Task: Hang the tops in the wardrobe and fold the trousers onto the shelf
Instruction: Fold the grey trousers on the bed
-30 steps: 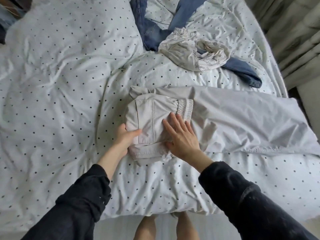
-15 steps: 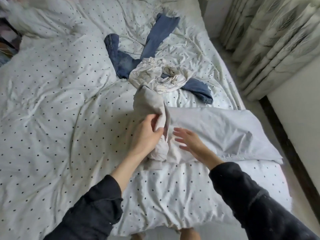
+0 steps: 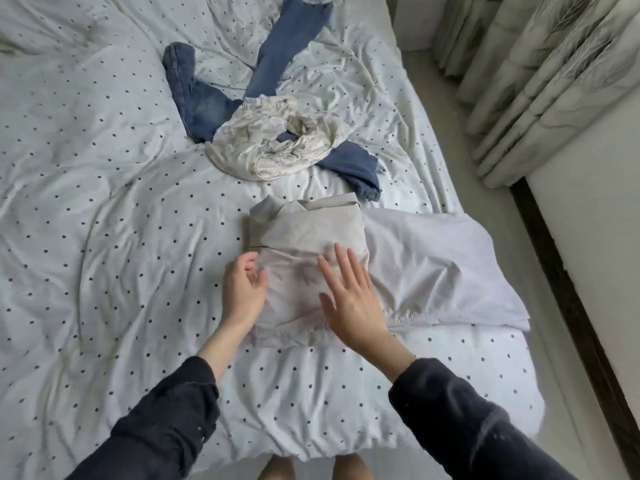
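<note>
Lying folded near the bed's (image 3: 104, 237) foot edge, the grey trousers (image 3: 304, 237) looked soft and floppy, best lifted from underneath, while left hand (image 3: 242, 289) and right hand (image 3: 353, 299) were spread flat, holding nothing.

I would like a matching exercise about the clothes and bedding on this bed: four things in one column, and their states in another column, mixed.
Things:
1. grey trousers
2. blue jeans
3. cream patterned garment
4. white pillow

States:
A. crumpled in a heap on top of another garment
B. spread out unfolded, legs apart
C. folded into a compact rectangle, between the two hands
D. lying flat by the bed's right edge, partly under a folded garment

Pairs: 1-C, 2-B, 3-A, 4-D
</note>
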The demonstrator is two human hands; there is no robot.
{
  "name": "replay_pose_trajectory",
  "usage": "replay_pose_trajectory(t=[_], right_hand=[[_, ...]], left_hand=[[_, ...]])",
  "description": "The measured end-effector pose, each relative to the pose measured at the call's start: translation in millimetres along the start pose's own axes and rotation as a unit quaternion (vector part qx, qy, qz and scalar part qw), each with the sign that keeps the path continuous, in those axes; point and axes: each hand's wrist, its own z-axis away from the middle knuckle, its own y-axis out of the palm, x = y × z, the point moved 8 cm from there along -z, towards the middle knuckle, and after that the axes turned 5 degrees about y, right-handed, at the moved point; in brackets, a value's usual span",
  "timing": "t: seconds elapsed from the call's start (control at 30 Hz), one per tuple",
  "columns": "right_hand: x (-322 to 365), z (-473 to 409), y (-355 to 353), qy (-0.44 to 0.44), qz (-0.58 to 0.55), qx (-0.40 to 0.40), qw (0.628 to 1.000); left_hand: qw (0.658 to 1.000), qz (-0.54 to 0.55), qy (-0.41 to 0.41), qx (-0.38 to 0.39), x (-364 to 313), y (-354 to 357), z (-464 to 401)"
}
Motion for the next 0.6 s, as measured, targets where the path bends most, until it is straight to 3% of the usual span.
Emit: replay_pose_trajectory(t=[0.13,0.27,0.4,0.6], right_hand=[[1,-21,27,0.024,0.070,0.062,0.995],[-23,-34,46,0.041,0.098,0.117,0.987],[-31,-36,57,0.048,0.085,0.170,0.981],[-8,-44,53,0.056,0.042,0.179,0.981]], left_hand=[[0.988,0.061,-0.115,0.089,51,10,-29],[0.939,0.201,-0.193,0.200,49,36,-24],[0.951,0.202,-0.163,0.170,49,30,-33],[0.980,0.140,-0.061,0.130,10,-10,-40]])
